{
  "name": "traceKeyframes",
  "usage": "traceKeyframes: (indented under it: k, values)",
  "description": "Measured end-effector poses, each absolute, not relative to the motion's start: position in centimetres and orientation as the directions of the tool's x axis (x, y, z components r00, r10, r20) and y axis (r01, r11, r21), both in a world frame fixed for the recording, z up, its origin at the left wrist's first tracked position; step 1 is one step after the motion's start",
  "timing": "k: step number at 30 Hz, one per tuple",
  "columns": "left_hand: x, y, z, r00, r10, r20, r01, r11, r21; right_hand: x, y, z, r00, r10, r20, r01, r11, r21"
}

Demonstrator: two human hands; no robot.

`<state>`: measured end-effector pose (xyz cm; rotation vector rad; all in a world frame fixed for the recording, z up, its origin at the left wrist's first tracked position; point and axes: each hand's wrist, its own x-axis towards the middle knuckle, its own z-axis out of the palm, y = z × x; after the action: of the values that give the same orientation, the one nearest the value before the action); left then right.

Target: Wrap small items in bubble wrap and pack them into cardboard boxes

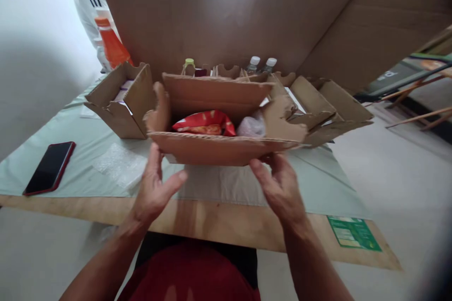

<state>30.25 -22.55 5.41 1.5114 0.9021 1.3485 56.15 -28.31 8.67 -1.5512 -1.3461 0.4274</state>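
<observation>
An open cardboard box sits on the table in front of me, flaps spread. Inside it lie a red snack packet and a clear plastic bag. My left hand is open, fingers stretched up beside the box's near left corner, fingertips close to its front wall. At the near right corner my right hand has its fingers curled up under the front flap's lower edge and touching it.
A second open box stands at the left, another at the right. A phone and bubble wrap lie on the pale sheet. Bottles stand behind, before a big cardboard sheet. A person holds an orange bottle.
</observation>
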Motion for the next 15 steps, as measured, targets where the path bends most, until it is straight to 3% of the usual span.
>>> traceKeyframes:
  k: [4, 10, 15]
  values:
    - [32.2, -22.2, 5.1, 0.203, 0.929, 0.308, -0.059, -0.303, 0.951, 56.7, -28.7, 7.4, 0.476, 0.785, 0.396, 0.548, 0.087, -0.832]
    - [29.0, -22.0, 4.3, 0.021, 0.944, 0.328, -0.050, -0.327, 0.944, 53.1, -25.9, 7.0, 0.263, 0.882, 0.390, 0.506, 0.218, -0.835]
    - [32.2, -22.7, 4.3, 0.157, 0.955, 0.253, 0.003, -0.257, 0.966, 56.1, -27.5, 6.4, 0.472, 0.778, 0.415, 0.538, 0.119, -0.835]
